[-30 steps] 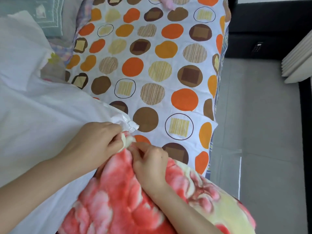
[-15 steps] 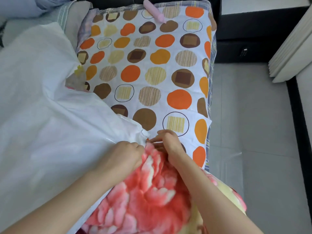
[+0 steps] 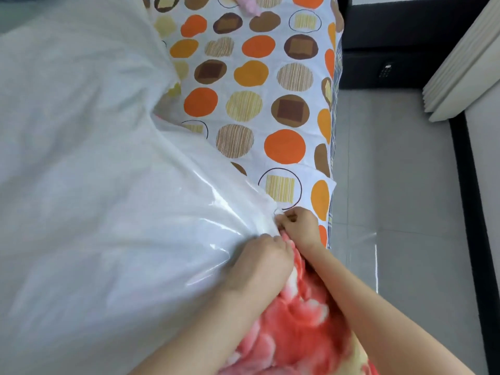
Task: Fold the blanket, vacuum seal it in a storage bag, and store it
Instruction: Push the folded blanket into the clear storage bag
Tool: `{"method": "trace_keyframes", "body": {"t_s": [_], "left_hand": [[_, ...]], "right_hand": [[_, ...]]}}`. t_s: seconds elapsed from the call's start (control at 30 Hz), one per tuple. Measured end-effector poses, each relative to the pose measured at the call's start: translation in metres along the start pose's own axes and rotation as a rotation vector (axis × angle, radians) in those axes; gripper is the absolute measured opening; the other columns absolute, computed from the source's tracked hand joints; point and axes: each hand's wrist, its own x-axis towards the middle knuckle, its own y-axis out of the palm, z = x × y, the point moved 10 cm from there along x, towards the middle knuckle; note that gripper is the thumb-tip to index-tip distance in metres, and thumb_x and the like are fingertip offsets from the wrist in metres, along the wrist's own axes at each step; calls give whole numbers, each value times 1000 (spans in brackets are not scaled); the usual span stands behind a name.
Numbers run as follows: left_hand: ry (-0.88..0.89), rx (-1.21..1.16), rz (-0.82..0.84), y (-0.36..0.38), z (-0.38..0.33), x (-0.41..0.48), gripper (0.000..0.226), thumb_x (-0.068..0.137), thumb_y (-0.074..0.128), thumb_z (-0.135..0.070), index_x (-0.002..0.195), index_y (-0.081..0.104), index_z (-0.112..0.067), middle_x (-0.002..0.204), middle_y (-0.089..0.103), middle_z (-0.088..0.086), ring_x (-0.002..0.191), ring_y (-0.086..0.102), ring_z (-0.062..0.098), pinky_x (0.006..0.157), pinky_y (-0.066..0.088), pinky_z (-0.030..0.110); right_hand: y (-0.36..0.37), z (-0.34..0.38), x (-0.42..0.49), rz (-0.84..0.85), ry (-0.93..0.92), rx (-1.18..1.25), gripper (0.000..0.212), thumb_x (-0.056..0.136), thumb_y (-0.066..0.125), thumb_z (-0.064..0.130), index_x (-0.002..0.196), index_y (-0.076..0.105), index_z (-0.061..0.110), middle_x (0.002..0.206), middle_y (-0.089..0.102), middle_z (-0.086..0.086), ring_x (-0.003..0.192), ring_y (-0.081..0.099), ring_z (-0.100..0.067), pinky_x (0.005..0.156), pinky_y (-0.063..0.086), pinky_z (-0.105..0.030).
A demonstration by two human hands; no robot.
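Note:
A large translucent white storage bag (image 3: 94, 185) spreads over the left half of the bed. The red, pink and cream floral blanket (image 3: 295, 328) bulges out of the bag's open edge at the bottom middle. My left hand (image 3: 259, 263) grips the bag's edge just left of the blanket. My right hand (image 3: 296, 224) pinches the bag's corner edge at the top of the blanket. Most of the blanket is hidden behind my forearms and the bag.
The bed sheet (image 3: 270, 98) has orange, brown and yellow circles; its right edge drops to a grey tiled floor (image 3: 400, 212). A pink object (image 3: 247, 5) lies at the top of the bed. Dark furniture (image 3: 392, 44) and a white slatted panel (image 3: 460, 58) stand at the upper right.
The bag has spread higher and wider across the left. Both hands have shifted right and up along the bag's edge, with my right hand now at the corner.

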Motion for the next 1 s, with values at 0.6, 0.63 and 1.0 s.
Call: {"method": "trace_keyframes", "body": {"t_s": [0.6,0.63,1.0], "left_hand": [[-1619,-750,-442,40,116,-431,24,90,52,-17,113,57,-15,107,59,15,98,55,39,80,45,47],[-1692,-810,-412,60,106,-452,24,89,57,-13,113,56,-14,105,59,14,98,55,40,80,45,47],[-2002,-1673,-375,193,35,-464,47,86,54,-53,109,56,-12,98,63,3,96,59,25,78,41,32]], "right_hand": [[-47,121,-229,-143,-796,-469,67,85,43,65,126,58,14,121,61,-1,114,53,-24,99,36,-41],[-29,140,-248,-128,-911,-487,66,85,46,64,123,60,12,122,61,-3,114,52,-24,100,36,-43],[217,172,-394,230,-1534,-1036,64,63,80,23,121,58,10,122,57,-20,111,54,-39,102,39,-52]]}}
